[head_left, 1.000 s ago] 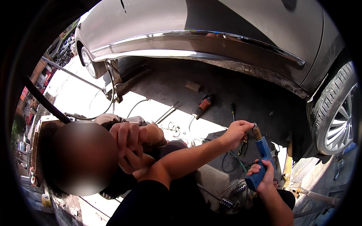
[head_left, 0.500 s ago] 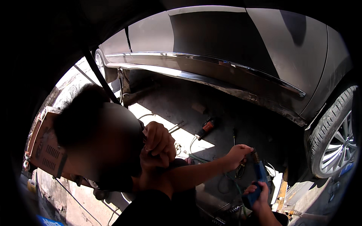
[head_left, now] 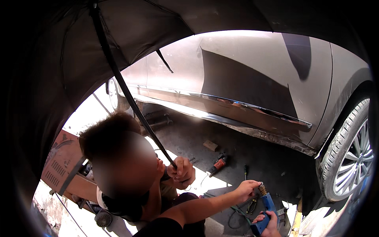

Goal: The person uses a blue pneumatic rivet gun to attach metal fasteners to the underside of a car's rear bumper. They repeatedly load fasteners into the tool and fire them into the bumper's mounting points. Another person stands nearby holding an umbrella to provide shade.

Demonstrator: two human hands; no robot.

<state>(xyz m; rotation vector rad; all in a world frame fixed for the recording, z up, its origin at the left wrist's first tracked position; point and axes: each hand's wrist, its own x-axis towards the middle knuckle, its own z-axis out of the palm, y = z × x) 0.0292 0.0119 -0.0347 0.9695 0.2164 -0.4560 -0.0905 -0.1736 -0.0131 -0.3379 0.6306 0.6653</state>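
My right hand [head_left: 269, 224] grips the handle of a blue pistol-shaped power tool [head_left: 269, 203], which points away from me. The tool has a brass-coloured front end. My left hand [head_left: 248, 189] reaches across from the left, thumb and fingers pinched at that front end; whatever small piece sits between the fingertips is too small to make out. Just left of the tool, pliers [head_left: 252, 206] lie on the ground. Beyond my left hand lies a screwdriver [head_left: 245, 172], its shaft toward me.
A grey car [head_left: 252, 79] with a rear-side wheel [head_left: 351, 158] fills the far side. Close at left, a co-worker's hand [head_left: 182, 172] holds the pole [head_left: 132, 100] of a black umbrella [head_left: 134, 23]. A red power tool [head_left: 217, 165], a block [head_left: 210, 145] and cables lie on the ground.
The view has tilted upward, so the umbrella's canopy and pole show more. My two hands stay together at the blue tool, lower in the picture. The co-worker's head and hand appear lower and further right.
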